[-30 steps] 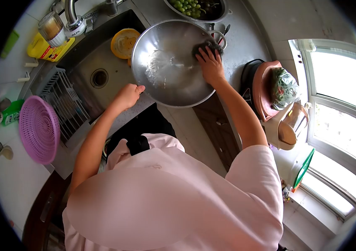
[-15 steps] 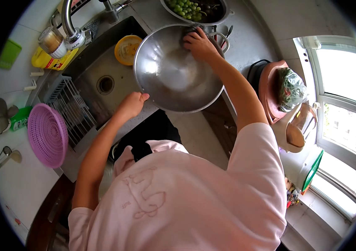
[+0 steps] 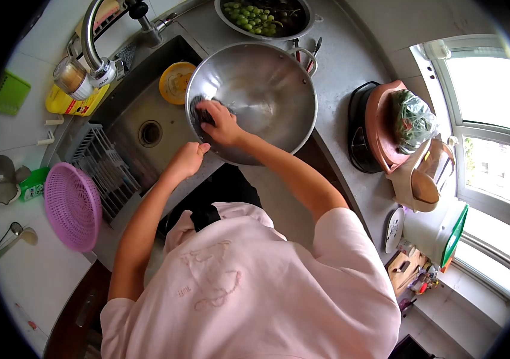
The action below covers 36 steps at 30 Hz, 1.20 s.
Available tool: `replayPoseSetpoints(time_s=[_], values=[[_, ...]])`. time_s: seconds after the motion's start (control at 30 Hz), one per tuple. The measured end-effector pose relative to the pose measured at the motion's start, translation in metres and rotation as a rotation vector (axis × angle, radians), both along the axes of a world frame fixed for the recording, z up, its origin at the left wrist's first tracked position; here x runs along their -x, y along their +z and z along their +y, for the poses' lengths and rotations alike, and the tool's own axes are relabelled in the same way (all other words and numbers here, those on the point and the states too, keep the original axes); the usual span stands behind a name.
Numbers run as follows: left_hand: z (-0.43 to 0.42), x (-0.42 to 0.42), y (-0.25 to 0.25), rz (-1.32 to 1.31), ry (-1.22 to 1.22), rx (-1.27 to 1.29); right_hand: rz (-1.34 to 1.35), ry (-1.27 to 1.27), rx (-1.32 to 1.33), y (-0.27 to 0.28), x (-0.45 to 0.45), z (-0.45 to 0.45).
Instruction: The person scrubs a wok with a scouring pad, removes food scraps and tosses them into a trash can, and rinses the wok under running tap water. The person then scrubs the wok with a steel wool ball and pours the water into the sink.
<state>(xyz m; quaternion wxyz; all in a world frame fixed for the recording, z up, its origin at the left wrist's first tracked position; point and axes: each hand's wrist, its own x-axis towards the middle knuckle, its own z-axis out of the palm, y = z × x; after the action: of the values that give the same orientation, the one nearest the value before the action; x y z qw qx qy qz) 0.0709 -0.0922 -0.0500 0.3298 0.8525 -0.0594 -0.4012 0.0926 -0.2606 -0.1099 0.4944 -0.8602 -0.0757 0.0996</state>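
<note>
A wide steel wok (image 3: 270, 99) is tilted over the edge between sink and counter, with a loop handle on its far right side. My left hand (image 3: 186, 160) is closed at the near left rim; the handle it seems to grip is hidden in the fist. Inside the wok, my right hand (image 3: 224, 124) presses a dark scouring pad (image 3: 197, 109) against the left inner wall, its fingers curled over the pad. Part of the pad shows beyond the fingertips.
The sink (image 3: 129, 128) holds a yellow bowl (image 3: 176, 83) and a dish rack (image 3: 102, 167). A faucet (image 3: 93, 42) arches above. Behind the wok stands a basin of green grapes (image 3: 255, 17). A pink colander (image 3: 73, 206) is left; a brown pot (image 3: 381, 125) is right.
My right hand has moved with the scouring pad from the wok's far right inner wall to its left inner wall. My left hand stays at the rim.
</note>
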Motion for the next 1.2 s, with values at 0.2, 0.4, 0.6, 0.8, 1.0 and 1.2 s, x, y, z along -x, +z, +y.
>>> replayPoseSetpoints(time_s=[0.2,0.4,0.6,0.8,1.0,1.2], values=[[-0.001,0.000,0.005,-0.026,-0.013,-0.003,-0.170,-0.606,0.011,-0.008,-0.106,0.015],[0.008,0.004,-0.022,-0.037,0.038,0.131,0.252,-1.416,0.174,0.020,-0.137,-0.049],[0.004,0.004,-0.012,0.020,0.052,0.094,0.399,-1.213,0.350,0.006,-0.094,-0.029],[0.003,0.005,-0.023,-0.003,0.068,0.071,0.213,-0.542,0.196,-0.011,-0.069,0.029],[0.002,0.007,-0.012,-0.009,0.051,0.075,0.298,-0.093,-0.127,-0.016,0.027,-0.002],[0.002,0.000,-0.010,0.066,0.049,0.056,0.065,-0.189,0.825,0.049,0.086,-0.094]])
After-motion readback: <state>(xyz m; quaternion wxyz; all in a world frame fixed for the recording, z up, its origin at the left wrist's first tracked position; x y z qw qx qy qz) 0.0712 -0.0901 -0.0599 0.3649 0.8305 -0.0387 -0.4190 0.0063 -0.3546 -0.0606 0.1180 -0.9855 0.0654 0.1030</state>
